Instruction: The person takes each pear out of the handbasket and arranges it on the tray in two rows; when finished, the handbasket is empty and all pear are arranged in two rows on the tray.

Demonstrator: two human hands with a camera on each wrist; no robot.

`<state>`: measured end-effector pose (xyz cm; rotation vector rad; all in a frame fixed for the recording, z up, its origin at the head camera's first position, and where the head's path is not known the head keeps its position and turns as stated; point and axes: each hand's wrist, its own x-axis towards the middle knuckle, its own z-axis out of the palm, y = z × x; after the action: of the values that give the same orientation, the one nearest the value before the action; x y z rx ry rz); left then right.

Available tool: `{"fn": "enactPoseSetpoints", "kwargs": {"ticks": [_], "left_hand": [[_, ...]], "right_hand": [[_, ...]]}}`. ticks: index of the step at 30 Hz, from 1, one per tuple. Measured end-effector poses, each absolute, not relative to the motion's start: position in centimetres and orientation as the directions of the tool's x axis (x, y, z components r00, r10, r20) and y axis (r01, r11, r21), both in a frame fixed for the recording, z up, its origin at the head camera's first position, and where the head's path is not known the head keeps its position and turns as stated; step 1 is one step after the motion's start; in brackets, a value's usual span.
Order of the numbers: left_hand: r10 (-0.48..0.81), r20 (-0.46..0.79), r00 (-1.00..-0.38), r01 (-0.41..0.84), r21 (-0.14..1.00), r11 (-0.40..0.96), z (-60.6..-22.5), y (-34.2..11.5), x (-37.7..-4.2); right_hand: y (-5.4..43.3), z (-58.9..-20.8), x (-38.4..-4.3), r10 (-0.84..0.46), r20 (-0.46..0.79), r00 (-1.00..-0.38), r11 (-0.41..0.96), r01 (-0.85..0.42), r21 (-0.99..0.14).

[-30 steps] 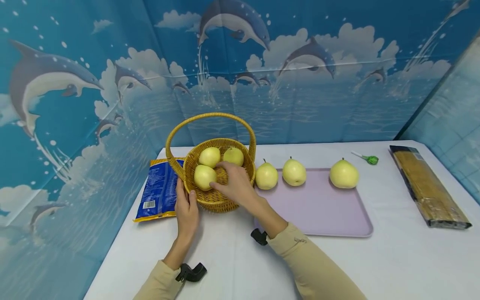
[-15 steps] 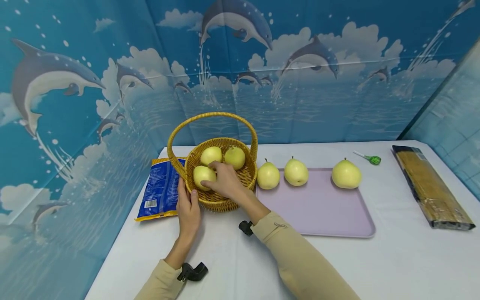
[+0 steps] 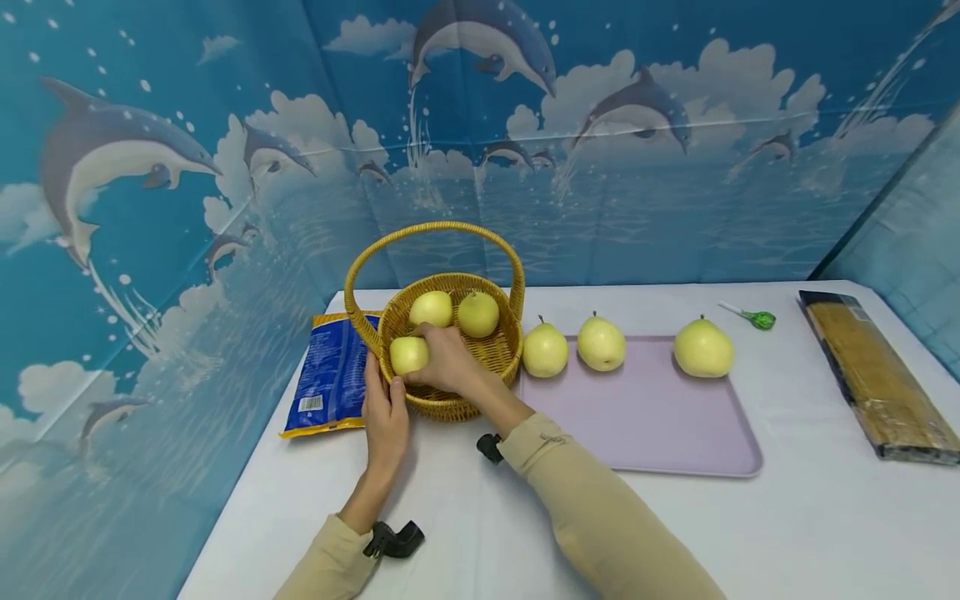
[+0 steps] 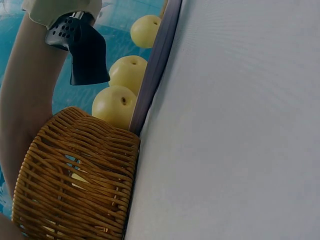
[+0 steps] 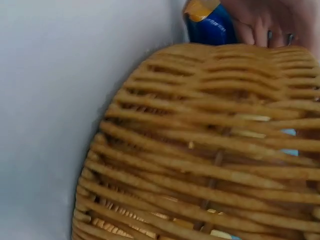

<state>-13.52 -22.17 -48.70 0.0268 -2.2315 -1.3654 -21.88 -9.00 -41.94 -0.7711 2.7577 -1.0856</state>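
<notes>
A yellow wicker basket with a tall arched handle holds three pale yellow-green pears. My right hand reaches inside and grips the front-left pear, partly covering it. Behind it lie a back-left pear and a back-right pear. My left hand rests against the basket's outer left side, fingers straight along the wall and thumb at the front. In the left wrist view, the wicker wall fills the lower left. The right wrist view shows mostly basket weave; the gripped pear is hidden there.
A lilac tray right of the basket bears a left pear, a middle pear and a right pear. A blue packet lies left of the basket. Farther right are a green lollipop and a long brown package.
My right hand has moved left and down inside the basket and closed round the front-left pear, which has shifted slightly. My left hand keeps its place on the basket. The head view has turned slightly left.
</notes>
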Motion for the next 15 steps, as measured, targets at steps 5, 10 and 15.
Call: {"fn": "enactPoseSetpoints", "kwargs": {"ticks": [5,10,15], "left_hand": [[-0.272,0.416,-0.868,0.244,0.834,0.496,-48.8,-22.0,-13.7],[-0.287,0.407,-0.867,0.236,0.843,0.484,-48.7,-22.3,-13.6],[-0.276,0.398,-0.875,0.235,0.847,0.477,-48.7,-22.3,-13.5]], "right_hand": [[-8.1,-41.3,-21.3,-0.420,0.124,-0.899,0.640,-0.390,-0.662],[-6.8,-40.4,-19.8,-0.373,0.190,-0.908,0.612,-0.394,-0.685],[-5.0,-39.5,-17.7,-0.295,0.272,-0.916,0.561,-0.397,-0.727]]}}
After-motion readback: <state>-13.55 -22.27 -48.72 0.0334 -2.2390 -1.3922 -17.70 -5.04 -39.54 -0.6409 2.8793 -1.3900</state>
